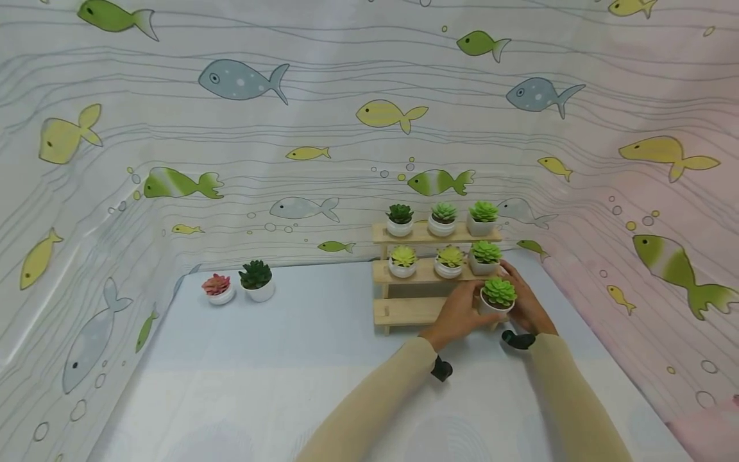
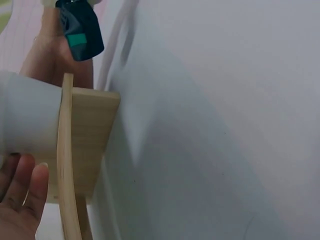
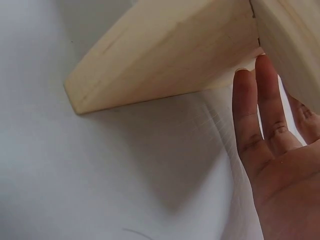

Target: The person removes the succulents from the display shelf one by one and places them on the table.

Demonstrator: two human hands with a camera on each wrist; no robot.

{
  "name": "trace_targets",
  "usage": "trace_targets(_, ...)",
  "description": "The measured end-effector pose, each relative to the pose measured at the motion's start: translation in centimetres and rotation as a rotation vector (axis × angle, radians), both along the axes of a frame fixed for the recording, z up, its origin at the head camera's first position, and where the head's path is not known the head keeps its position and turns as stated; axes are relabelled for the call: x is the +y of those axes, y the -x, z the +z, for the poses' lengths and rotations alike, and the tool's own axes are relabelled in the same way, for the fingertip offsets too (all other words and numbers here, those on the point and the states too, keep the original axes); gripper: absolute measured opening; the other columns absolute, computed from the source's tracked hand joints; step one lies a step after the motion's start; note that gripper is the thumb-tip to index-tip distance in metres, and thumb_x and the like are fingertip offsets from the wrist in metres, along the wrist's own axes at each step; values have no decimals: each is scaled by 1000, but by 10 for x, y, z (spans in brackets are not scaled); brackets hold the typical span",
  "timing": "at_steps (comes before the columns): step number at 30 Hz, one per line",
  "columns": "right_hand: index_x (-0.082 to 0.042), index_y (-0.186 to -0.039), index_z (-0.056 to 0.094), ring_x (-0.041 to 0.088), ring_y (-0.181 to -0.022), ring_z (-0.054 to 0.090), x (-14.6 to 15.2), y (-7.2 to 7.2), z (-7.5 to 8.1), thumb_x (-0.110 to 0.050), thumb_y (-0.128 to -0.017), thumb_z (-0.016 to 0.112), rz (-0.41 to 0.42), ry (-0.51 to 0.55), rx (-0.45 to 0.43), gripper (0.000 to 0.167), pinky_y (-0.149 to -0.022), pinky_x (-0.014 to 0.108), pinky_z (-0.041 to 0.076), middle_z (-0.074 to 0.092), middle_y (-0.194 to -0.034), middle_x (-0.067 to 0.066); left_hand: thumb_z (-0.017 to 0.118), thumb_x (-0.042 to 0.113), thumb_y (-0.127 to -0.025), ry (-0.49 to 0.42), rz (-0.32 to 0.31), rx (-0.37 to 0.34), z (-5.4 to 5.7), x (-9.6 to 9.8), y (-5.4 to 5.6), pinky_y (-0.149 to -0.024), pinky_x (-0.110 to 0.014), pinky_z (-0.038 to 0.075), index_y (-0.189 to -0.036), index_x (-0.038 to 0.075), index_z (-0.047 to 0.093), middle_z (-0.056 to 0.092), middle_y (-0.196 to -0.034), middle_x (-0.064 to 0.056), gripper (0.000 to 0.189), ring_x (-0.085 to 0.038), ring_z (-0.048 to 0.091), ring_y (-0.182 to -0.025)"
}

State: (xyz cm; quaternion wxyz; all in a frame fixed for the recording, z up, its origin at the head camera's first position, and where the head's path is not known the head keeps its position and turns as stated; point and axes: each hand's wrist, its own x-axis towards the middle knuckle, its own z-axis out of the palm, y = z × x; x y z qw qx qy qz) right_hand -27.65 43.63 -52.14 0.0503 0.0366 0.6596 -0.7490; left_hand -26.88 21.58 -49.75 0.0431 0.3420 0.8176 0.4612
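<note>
A light-green succulent in a white pot stands at the right end of the bottom shelf of a wooden three-tier stand. My left hand holds it from the left, thumb across the front of the pot. In the left wrist view, fingertips of that hand lie right at the white pot, over the board's edge. My right hand is at the right side of the pot and stand. Its fingers reach out nearly straight against the wood in the right wrist view; its thumb is hidden there.
Potted succulents line the upper shelves, including a dark-green one and a yellow-green one. On the table's far left are a red succulent and a dark-green succulent. A fish-patterned sheet rises behind and along both sides.
</note>
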Motion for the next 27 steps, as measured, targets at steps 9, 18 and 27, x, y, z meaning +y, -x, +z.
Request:
trace_targets(9,-39,-165,7,12,-130,41,0,1,-2,-45,-110,44,5,-4,-3,67,-91,22,51,-10,-172,7,76,53,-91,55,49,14,4,6,-2,-111,-29,41,-151,14,47,53,-148,0,78,-12,47,-136)
trace_targets(18,-40,-165,10,13,-134,37,2,1,-3,-46,-111,43,-4,-23,7,63,-92,21,50,-3,-172,5,76,53,-91,11,47,12,0,14,-2,-115,-30,36,-153,16,45,50,-150,3,79,-11,42,-140)
trace_targets(27,-39,-165,8,21,-143,29,0,1,-1,-47,-110,44,-2,-29,-6,67,-92,22,50,-6,-172,4,77,53,-90,57,60,45,3,12,-3,-112,-28,39,-150,14,48,54,-146,1,78,-11,47,-136)
